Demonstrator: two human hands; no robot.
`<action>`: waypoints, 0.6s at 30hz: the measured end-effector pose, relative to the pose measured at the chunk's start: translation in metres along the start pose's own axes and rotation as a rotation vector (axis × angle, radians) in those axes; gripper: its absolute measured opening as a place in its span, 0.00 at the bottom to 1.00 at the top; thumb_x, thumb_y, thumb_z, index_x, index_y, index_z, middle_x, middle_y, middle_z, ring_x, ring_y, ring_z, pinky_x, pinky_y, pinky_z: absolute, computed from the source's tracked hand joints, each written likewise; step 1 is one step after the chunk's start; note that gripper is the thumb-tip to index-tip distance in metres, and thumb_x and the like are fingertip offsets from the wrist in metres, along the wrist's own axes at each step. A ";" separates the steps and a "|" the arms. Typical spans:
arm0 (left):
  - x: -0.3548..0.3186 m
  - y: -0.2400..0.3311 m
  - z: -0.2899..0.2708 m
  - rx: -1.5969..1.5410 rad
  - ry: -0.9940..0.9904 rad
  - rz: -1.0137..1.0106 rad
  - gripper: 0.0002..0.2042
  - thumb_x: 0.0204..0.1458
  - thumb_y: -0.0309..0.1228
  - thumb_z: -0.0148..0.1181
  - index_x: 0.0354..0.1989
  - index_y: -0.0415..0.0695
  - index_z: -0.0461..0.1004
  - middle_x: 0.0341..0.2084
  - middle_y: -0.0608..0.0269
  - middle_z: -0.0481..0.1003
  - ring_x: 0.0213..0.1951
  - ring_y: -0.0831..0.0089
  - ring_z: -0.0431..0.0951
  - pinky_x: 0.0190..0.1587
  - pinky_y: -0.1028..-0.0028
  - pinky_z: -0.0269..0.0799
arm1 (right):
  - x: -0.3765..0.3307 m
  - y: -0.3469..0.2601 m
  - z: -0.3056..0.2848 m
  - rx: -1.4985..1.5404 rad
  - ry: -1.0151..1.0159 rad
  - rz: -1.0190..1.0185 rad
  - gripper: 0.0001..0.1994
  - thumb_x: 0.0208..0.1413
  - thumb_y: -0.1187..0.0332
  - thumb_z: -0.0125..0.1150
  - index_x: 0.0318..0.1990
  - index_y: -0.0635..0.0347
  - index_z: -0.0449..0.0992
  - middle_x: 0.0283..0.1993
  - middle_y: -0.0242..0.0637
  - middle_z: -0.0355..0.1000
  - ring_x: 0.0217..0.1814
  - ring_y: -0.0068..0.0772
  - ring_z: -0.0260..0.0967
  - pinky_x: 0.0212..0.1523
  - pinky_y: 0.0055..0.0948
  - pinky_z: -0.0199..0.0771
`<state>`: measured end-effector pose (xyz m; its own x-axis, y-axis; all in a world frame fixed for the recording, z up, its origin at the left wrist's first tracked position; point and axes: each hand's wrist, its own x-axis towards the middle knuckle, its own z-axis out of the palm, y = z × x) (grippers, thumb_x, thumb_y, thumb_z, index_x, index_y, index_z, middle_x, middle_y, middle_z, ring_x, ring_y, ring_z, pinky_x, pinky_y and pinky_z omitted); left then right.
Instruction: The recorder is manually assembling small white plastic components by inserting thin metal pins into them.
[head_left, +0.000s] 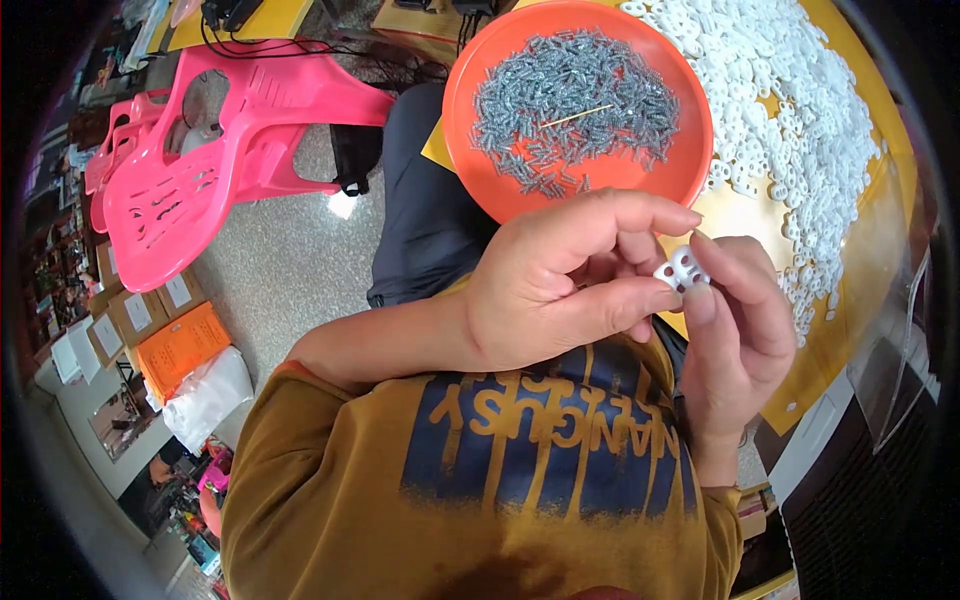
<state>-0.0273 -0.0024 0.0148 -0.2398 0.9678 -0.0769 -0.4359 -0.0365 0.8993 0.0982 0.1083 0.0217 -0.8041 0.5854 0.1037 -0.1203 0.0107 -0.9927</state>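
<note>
My left hand [565, 285] and my right hand [735, 330] meet in front of my chest, both pinching a small white plastic part [681, 269] with round holes. The left thumb and fingers curl around its left side; the right fingertips press it from the right. Just beyond the hands sits an orange round plate [500, 190] holding a heap of small grey metal screws [570, 105] with a thin pale stick lying across them. To the right, a big pile of white plastic parts [790, 110] covers the yellow table [740, 215].
Stacked pink plastic chairs [200, 150] stand on the speckled floor at the left. Cardboard boxes and an orange crate [180, 345] line the lower left. Black cables run along the yellow table edge [270, 20] at the top left. A dark grille panel [860, 500] fills the lower right.
</note>
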 end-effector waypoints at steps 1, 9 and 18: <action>-0.001 0.001 0.000 -0.014 0.011 -0.028 0.20 0.50 0.19 0.47 0.53 0.36 0.54 0.32 0.56 0.70 0.28 0.76 0.73 0.30 0.81 0.71 | 0.000 0.001 -0.001 -0.041 -0.034 -0.035 0.13 0.46 0.82 0.52 0.43 0.70 0.69 0.36 0.39 0.64 0.36 0.22 0.62 0.36 0.17 0.61; -0.005 -0.009 0.002 -0.174 -0.024 0.063 0.19 0.51 0.18 0.46 0.53 0.37 0.54 0.37 0.52 0.69 0.30 0.72 0.74 0.32 0.78 0.72 | -0.001 0.000 -0.002 -0.022 -0.085 -0.067 0.15 0.46 0.80 0.52 0.44 0.71 0.68 0.37 0.41 0.64 0.36 0.24 0.62 0.36 0.18 0.62; -0.008 -0.010 0.000 -0.114 -0.062 0.123 0.19 0.51 0.17 0.45 0.52 0.39 0.56 0.38 0.50 0.69 0.32 0.72 0.74 0.33 0.77 0.72 | -0.002 0.001 0.000 0.012 -0.106 -0.075 0.17 0.43 0.79 0.56 0.45 0.70 0.68 0.38 0.41 0.63 0.39 0.28 0.61 0.39 0.20 0.62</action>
<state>-0.0207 -0.0094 0.0061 -0.2447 0.9677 0.0606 -0.5031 -0.1802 0.8453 0.1000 0.1069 0.0200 -0.8495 0.4943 0.1844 -0.1890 0.0411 -0.9811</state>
